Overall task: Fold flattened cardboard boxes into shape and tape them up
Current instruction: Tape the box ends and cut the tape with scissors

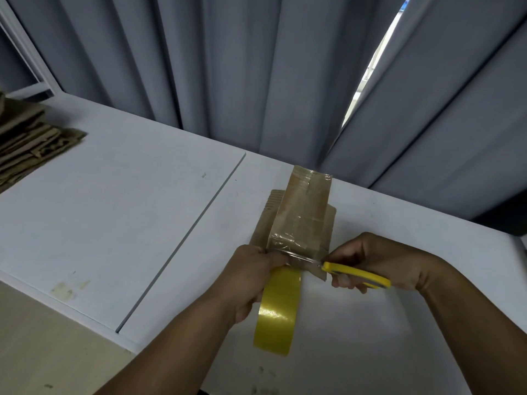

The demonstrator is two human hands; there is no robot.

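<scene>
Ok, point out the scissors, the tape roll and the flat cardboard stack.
scissors (353, 272), head view, on the yellow handle.
tape roll (278, 309), head view, on its outer band.
flat cardboard stack (25, 138), head view, on top sheets.

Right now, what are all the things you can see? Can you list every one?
box: one, brown, taped, on the table in front of the hands
flat card: one, brown, under the box
tape: one roll, yellow, hanging below the left hand
scissors: one pair, yellow handles, blades across the tape at the box's near end
stack: one pile of flat cardboard, brown, far left of the table
table: one, white, under everything
curtain: grey-blue, behind the table
left hand: one, holds the tape
right hand: one, holds the scissors
</scene>
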